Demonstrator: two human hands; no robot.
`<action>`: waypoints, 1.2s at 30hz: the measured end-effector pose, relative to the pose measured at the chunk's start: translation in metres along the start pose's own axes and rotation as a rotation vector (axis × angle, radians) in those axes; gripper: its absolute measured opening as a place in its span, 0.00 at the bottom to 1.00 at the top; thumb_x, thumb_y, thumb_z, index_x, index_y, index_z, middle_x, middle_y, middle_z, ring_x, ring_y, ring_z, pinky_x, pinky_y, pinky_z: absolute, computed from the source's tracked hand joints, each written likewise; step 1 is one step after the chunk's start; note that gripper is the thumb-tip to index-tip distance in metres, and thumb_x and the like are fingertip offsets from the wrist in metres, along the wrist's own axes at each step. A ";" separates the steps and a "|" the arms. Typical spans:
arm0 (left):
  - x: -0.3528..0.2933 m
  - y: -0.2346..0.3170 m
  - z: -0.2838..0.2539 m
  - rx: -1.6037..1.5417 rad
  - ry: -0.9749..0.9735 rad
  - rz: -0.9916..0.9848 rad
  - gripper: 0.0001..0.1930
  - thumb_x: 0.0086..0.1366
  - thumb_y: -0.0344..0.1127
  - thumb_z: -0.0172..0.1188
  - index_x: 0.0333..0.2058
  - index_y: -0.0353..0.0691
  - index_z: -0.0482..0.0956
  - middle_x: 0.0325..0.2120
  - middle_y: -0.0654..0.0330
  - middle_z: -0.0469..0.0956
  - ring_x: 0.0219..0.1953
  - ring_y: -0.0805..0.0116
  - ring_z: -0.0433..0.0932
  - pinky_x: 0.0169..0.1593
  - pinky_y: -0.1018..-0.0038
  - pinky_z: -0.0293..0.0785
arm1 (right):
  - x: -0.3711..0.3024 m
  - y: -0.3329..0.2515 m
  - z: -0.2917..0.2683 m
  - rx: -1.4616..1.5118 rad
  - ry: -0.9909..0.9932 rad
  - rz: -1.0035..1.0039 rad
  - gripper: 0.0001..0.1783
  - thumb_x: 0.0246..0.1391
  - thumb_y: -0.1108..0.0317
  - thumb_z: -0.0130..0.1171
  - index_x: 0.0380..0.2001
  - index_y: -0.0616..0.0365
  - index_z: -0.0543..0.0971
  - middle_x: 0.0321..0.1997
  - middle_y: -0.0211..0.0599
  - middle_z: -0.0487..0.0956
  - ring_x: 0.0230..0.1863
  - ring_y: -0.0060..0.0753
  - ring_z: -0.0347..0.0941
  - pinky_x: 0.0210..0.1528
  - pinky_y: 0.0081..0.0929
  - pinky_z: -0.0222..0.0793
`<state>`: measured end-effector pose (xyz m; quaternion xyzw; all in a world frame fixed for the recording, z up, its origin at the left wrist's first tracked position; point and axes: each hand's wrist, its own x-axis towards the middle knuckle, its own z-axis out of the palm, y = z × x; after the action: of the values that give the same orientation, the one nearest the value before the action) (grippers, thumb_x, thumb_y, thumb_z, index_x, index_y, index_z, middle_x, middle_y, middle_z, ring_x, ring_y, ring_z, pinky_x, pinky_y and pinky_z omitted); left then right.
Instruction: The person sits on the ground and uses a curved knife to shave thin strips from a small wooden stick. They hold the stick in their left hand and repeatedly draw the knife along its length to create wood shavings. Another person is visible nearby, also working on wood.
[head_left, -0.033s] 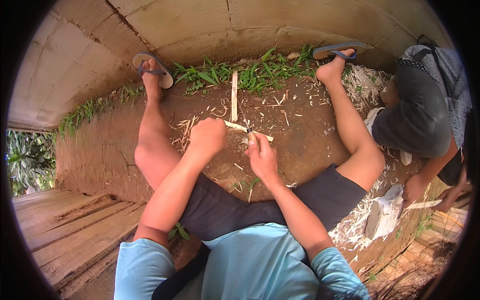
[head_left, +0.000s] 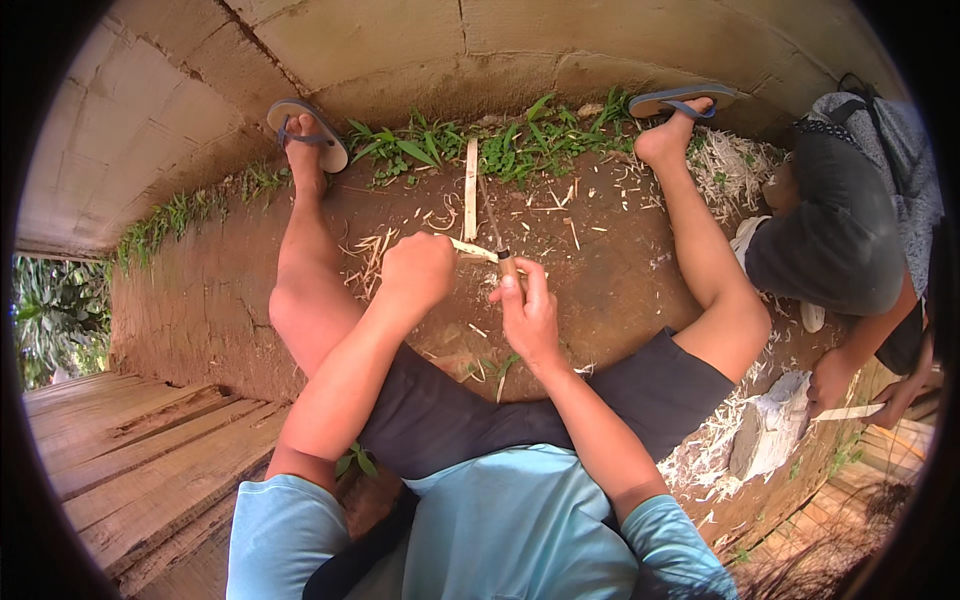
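My left hand point(head_left: 418, 270) is closed in a fist around one end of a thin pale wood strip point(head_left: 472, 248). The strip's other end reaches right, up to the knife. My right hand point(head_left: 530, 312) grips the wooden handle of a knife point(head_left: 508, 266). Its thin blade points away from me, across the strip's right end. Whether the edge touches the wood is hard to tell. A longer flat piece of pale wood point(head_left: 471, 190) lies on the ground just beyond my hands.
Curled shavings point(head_left: 372, 254) litter the brown dirt between my legs. Green weeds point(head_left: 520, 150) line a block wall point(head_left: 560, 50) ahead. At right, another person point(head_left: 835, 230) holds a pale strip point(head_left: 848, 411) and a blade beside a whitish block point(head_left: 770, 428). Wooden planks point(head_left: 150, 430) stand at left.
The pale length that stuck out right of the knife no longer shows there. My right hand has shifted slightly right with the knife; my left hand has barely moved.
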<state>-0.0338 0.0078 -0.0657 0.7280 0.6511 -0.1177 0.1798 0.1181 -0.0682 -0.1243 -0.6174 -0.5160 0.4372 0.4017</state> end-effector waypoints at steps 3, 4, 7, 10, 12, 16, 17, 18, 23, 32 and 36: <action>0.000 -0.004 0.005 -0.020 0.017 0.037 0.15 0.60 0.42 0.59 0.32 0.34 0.82 0.29 0.42 0.80 0.35 0.45 0.81 0.40 0.56 0.77 | -0.006 0.030 0.005 0.047 -0.004 -0.122 0.28 0.65 0.48 0.38 0.48 0.65 0.70 0.33 0.51 0.81 0.35 0.56 0.79 0.44 0.50 0.70; 0.001 -0.003 0.004 -0.024 0.015 0.034 0.15 0.60 0.42 0.59 0.32 0.33 0.82 0.29 0.42 0.80 0.35 0.45 0.81 0.40 0.56 0.77 | -0.003 0.050 0.008 -0.159 -0.085 0.028 0.29 0.65 0.47 0.37 0.48 0.65 0.70 0.34 0.53 0.81 0.37 0.58 0.78 0.45 0.51 0.69; 0.001 0.000 0.002 -0.022 0.012 0.025 0.13 0.58 0.39 0.58 0.32 0.34 0.83 0.30 0.43 0.80 0.36 0.46 0.81 0.41 0.57 0.78 | 0.002 0.116 0.020 -0.581 -0.269 0.327 0.32 0.66 0.45 0.34 0.47 0.66 0.71 0.34 0.54 0.79 0.38 0.57 0.76 0.48 0.48 0.67; 0.001 0.000 0.001 -0.030 0.006 0.008 0.10 0.56 0.32 0.56 0.33 0.35 0.83 0.33 0.44 0.81 0.38 0.48 0.82 0.41 0.58 0.78 | 0.005 0.121 0.020 -0.512 -0.370 0.387 0.34 0.66 0.43 0.31 0.44 0.67 0.72 0.36 0.54 0.78 0.38 0.51 0.76 0.48 0.42 0.67; -0.001 0.001 -0.004 -0.058 -0.003 0.000 0.10 0.56 0.33 0.56 0.33 0.35 0.83 0.33 0.43 0.81 0.38 0.48 0.82 0.41 0.58 0.78 | 0.014 0.106 0.016 -0.288 -0.444 0.526 0.35 0.66 0.42 0.32 0.43 0.67 0.74 0.43 0.62 0.77 0.47 0.59 0.75 0.53 0.44 0.65; -0.001 -0.004 0.000 -0.082 0.052 -0.011 0.12 0.58 0.37 0.57 0.31 0.34 0.83 0.30 0.42 0.80 0.36 0.46 0.81 0.41 0.57 0.77 | 0.012 0.115 0.016 -0.389 -0.307 0.464 0.33 0.63 0.43 0.38 0.43 0.67 0.74 0.40 0.60 0.78 0.46 0.52 0.76 0.51 0.42 0.67; 0.000 -0.007 0.003 -0.096 0.057 -0.001 0.14 0.59 0.40 0.58 0.31 0.33 0.82 0.29 0.41 0.80 0.35 0.44 0.80 0.41 0.56 0.77 | 0.010 0.109 0.017 -0.468 -0.293 0.429 0.32 0.62 0.44 0.41 0.43 0.67 0.74 0.36 0.57 0.79 0.43 0.49 0.77 0.50 0.41 0.67; 0.000 -0.009 0.005 -0.113 0.058 0.008 0.16 0.60 0.43 0.58 0.30 0.32 0.82 0.28 0.40 0.79 0.34 0.43 0.80 0.41 0.55 0.76 | 0.006 0.101 0.016 -0.549 -0.280 0.396 0.30 0.62 0.44 0.43 0.43 0.66 0.74 0.33 0.53 0.80 0.40 0.46 0.79 0.48 0.39 0.68; 0.004 -0.001 0.006 -0.083 0.053 0.052 0.16 0.60 0.42 0.58 0.29 0.32 0.82 0.28 0.41 0.80 0.33 0.44 0.80 0.40 0.56 0.76 | 0.004 0.109 0.014 -0.476 -0.242 0.366 0.23 0.59 0.53 0.52 0.46 0.63 0.72 0.28 0.48 0.80 0.33 0.47 0.80 0.43 0.41 0.70; -0.002 -0.008 0.009 -0.061 0.035 0.025 0.12 0.58 0.37 0.55 0.30 0.35 0.83 0.29 0.44 0.80 0.34 0.47 0.82 0.39 0.57 0.78 | -0.001 0.043 0.014 -0.401 -0.031 0.020 0.24 0.62 0.52 0.46 0.50 0.63 0.65 0.29 0.59 0.79 0.35 0.63 0.77 0.38 0.54 0.70; -0.001 -0.002 0.005 -0.050 -0.050 0.040 0.10 0.55 0.32 0.56 0.33 0.35 0.83 0.33 0.45 0.81 0.37 0.47 0.82 0.41 0.58 0.79 | -0.004 0.075 0.004 -0.844 -0.399 0.397 0.24 0.62 0.52 0.45 0.46 0.65 0.69 0.37 0.57 0.80 0.41 0.59 0.78 0.45 0.50 0.72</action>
<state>-0.0355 0.0048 -0.0696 0.7330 0.6345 -0.1157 0.2165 0.1354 -0.0832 -0.1956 -0.7167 -0.5871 0.3678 -0.0801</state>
